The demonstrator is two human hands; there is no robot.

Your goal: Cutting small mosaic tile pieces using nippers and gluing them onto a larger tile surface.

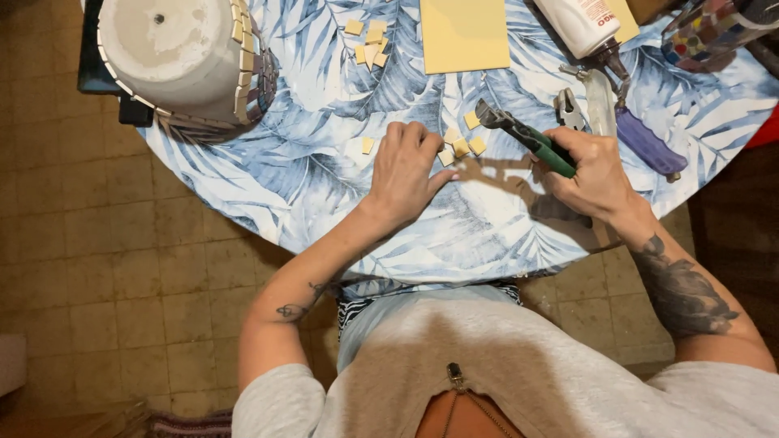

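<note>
- While my right hand (pixel 596 174) wraps around the green-handled metal tile nippers (pixel 527 138), their dark head points up and left, raised just above the cloth; the fist is tight on the handles.
- My left hand (pixel 406 166) rests knuckles-up on the table with the fingers curled under; whether anything sits inside that curl, I cannot tell.
- Just beside the left fingertips lies a small cluster of pale yellow square tile chips (pixel 461 142), between both hands and under the nippers' head; one more chip (pixel 367 145) lies alone to the left of the hand.
- All of it sits on a round table covered in a blue-and-white leaf-print cloth (pixel 308 170).
- Farther up lie a second heap of yellow chips (pixel 369 45) and a flat pale yellow tile sheet (pixel 464 34).
- At the upper left a white pot, tipped on its side, with tile pieces along its rim (pixel 174 53) rests on the cloth.
- To the upper right are a white glue bottle (pixel 578 24), another pair of pliers with purple grips (pixel 641 138) and a mosaic-covered jar (pixel 702 32).
</note>
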